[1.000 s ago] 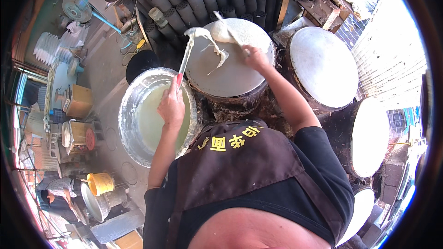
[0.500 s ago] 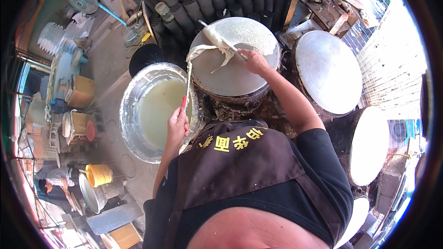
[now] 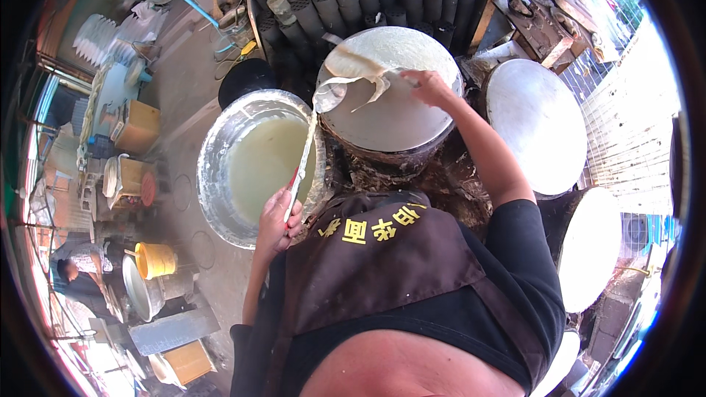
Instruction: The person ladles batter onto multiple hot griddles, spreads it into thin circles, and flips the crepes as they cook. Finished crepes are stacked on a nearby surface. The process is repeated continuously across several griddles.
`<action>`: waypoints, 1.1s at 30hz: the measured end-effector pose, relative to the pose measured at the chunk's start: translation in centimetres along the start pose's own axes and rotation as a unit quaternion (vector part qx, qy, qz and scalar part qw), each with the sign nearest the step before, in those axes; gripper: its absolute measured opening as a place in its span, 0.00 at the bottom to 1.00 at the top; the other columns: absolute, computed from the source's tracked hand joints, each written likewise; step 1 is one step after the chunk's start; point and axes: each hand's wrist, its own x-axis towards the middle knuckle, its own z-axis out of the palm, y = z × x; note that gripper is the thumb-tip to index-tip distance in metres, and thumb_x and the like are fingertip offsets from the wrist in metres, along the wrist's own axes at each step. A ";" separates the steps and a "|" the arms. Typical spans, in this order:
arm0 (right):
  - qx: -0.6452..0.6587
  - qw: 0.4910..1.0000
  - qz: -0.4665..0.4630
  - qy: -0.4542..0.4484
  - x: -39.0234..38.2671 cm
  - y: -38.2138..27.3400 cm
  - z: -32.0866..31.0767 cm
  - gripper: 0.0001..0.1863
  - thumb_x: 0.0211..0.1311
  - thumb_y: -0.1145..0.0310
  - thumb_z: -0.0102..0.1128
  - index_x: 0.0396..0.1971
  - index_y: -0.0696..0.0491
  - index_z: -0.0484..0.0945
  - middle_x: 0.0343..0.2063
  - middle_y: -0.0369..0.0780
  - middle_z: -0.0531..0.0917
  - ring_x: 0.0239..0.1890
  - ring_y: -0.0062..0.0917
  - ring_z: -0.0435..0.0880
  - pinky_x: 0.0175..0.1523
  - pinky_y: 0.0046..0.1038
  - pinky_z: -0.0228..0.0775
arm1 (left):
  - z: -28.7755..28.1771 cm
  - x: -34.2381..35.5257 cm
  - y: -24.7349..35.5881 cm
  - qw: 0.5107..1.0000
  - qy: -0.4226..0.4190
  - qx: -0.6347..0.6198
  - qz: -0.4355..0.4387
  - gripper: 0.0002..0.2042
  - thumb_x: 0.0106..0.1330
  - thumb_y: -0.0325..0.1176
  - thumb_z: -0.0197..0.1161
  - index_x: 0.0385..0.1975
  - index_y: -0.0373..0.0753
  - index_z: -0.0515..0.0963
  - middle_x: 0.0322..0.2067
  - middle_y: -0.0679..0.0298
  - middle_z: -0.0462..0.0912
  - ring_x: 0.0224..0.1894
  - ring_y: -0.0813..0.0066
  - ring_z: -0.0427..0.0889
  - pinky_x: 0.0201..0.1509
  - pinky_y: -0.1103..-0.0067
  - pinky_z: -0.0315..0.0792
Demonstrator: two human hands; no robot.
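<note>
We have a wide metal basin on our left, pale liquid pooled inside (its rim is crusted white). Near its lower right edge, our left hand is wrapped round the red-handled ladle, whose head overlaps the left side of the round griddle. Pale batter dangles above that griddle, where the scraper slants, gripped by our right hand. Farther right, we see another round griddle.

Just below the centre of the frame, bold yellow Chinese characters stand in a curved row across the dark brown apron.
</note>
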 end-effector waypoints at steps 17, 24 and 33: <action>-0.084 0.991 -0.075 0.065 4.3 3.9 -1.0 0.25 0.50 0.79 0.52 0.49 0.45 0.80 0.39 0.47 0.79 0.45 0.40 0.79 0.52 0.34 0.69 | -0.7 -4.9 1.5 0.956 -0.161 -0.219 0.105 0.27 0.72 0.43 0.49 0.65 0.36 0.55 0.22 0.71 0.62 0.13 0.89 0.56 0.10 0.90 0.54; -0.082 0.978 -0.187 -0.044 1.8 6.1 -5.2 0.19 0.52 0.79 0.54 0.44 0.47 0.83 0.36 0.44 0.81 0.44 0.35 0.79 0.50 0.32 0.70 | -2.9 -6.8 0.3 0.920 -0.139 -0.326 0.165 0.26 0.73 0.38 0.49 0.67 0.39 0.52 0.25 0.68 0.61 0.16 0.86 0.60 0.12 0.89 0.57; -0.102 0.971 -0.207 -0.069 2.3 4.3 -4.0 0.16 0.55 0.78 0.56 0.42 0.47 0.83 0.37 0.42 0.82 0.43 0.35 0.81 0.51 0.33 0.71 | -5.2 -6.9 -1.9 0.909 -0.028 -0.391 0.141 0.22 0.75 0.37 0.43 0.65 0.36 0.54 0.26 0.67 0.61 0.19 0.84 0.59 0.12 0.88 0.57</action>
